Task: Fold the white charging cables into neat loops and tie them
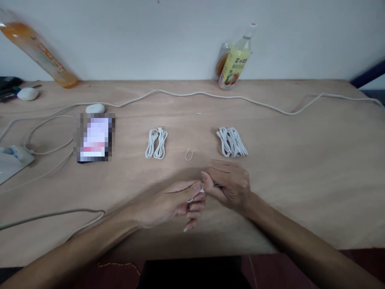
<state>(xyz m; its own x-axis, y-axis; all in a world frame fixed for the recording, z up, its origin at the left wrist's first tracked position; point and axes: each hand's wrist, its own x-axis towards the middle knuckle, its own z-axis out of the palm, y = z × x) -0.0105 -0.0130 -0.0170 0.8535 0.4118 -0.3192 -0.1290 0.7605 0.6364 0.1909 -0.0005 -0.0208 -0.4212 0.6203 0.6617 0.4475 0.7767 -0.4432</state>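
My left hand (183, 200) is closed, its thumb pressing on a white cable (189, 200) that shows only in small pieces between the fingers. Right against it, my right hand (228, 182) is curled into a fist, thumb tip touching the white piece at the left fingertips. A thin greyish sliver shows under the right thumb; the rest of what it grips is hidden. Just beyond the hands lies a bent white twist tie (189, 155). Two coiled white cables (157, 143) lie side by side to the left, and a bunch of several coiled cables (231, 142) to the right.
A phone (95, 138) with a blurred screen lies left, below a white case (95, 108). A long white cord (180, 94) crosses the table's back. An orange drink bottle (39, 54) and a yellow drink bottle (236, 60) stand by the wall. Loose cords (54, 216) lie front left.
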